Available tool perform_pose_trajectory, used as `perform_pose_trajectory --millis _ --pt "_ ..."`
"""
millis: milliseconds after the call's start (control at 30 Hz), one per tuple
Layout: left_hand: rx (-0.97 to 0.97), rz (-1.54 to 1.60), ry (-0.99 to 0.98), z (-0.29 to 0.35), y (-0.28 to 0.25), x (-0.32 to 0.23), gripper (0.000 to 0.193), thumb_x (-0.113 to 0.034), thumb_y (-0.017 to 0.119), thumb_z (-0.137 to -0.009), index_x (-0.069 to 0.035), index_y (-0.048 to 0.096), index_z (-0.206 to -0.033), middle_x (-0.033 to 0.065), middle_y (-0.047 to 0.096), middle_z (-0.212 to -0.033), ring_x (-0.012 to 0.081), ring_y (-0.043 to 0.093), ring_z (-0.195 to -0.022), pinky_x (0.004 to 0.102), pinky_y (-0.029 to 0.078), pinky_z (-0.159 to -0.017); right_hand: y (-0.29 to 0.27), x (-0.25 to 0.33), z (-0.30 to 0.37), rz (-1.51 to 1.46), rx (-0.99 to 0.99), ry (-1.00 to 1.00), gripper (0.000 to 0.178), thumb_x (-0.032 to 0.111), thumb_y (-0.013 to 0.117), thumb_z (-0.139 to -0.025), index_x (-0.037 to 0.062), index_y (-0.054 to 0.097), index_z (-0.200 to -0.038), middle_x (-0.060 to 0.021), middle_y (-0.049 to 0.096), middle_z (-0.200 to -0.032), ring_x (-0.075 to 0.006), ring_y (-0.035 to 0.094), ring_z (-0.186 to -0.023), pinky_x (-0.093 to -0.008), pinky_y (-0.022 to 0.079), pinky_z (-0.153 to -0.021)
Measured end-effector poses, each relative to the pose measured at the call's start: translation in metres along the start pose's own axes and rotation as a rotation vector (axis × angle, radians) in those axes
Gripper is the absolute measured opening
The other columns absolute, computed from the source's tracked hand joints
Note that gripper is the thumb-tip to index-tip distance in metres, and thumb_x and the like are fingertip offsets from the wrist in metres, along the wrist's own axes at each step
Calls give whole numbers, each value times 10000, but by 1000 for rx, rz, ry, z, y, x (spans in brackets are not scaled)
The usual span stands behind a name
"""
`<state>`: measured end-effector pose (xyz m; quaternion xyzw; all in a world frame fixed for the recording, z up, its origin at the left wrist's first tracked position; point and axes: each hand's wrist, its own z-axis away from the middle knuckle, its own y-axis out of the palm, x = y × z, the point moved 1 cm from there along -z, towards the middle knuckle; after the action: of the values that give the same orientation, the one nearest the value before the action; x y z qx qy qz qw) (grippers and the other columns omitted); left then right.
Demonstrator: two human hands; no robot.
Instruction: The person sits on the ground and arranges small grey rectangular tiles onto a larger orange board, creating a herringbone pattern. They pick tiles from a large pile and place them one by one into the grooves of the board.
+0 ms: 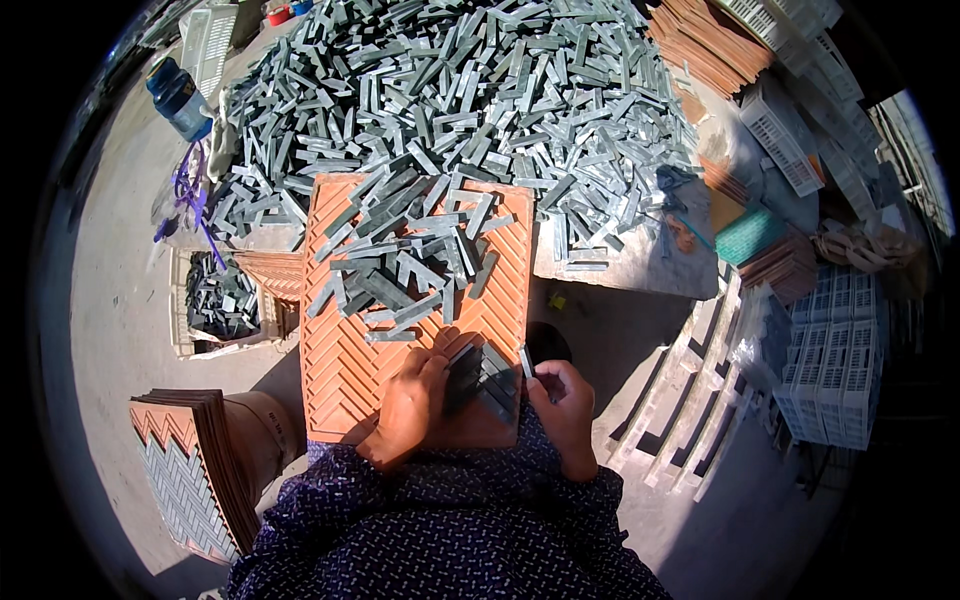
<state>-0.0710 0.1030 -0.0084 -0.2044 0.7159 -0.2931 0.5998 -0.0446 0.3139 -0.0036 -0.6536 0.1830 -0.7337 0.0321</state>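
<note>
Right hand (565, 405) pinching a gray strip (527, 363) at the tray's (345, 385) right edge.
The strip points away from the fingertips, long axis nearly along that edge; shaded strips (482, 385) lie to its left, between the hands. Left hand (412, 398) half curled beside them; cannot tell if it holds anything. The pinched piece looks slim, straight-sided, pale in sunlight.
</note>
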Motion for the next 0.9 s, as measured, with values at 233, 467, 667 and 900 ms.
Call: perform_pose_trajectory --millis 233,467,667,900 --pt "36 -4 27 -10 5 -3 132 -48 603 -830 -41 618 -961 154 616 -909 379 624 -774 427 517 -639 5 5 1 23 18 -30 158 58 693 -792 9 623 -925 -68 658 -771 -109 637 -686 -249 498 -623" --pt "-66 -46 204 -24 5 -4 180 -35 636 -797 -36 609 -976 158 617 -918 357 619 -763 378 517 -639 26 16 -6 81 81 -97 182 60 703 -775 18 626 -935 -83 658 -808 -140 647 -668 -272 516 -598" --pt "172 1002 -188 6 -10 -4 154 -11 660 -843 -1 601 -986 68 650 -949 201 652 -775 316 511 -652 51 35 -6 106 161 -417 230 29 729 -741 9 622 -943 -71 643 -828 -113 613 -656 -237 495 -581" --pt "147 1039 -515 21 -32 27 143 -126 618 -913 -46 568 -1021 -23 584 -922 61 522 -748 205 427 -664 69 33 -68 266 24 -450 264 100 770 -732 31 596 -917 -104 613 -785 -229 615 -653 -329 484 -563"
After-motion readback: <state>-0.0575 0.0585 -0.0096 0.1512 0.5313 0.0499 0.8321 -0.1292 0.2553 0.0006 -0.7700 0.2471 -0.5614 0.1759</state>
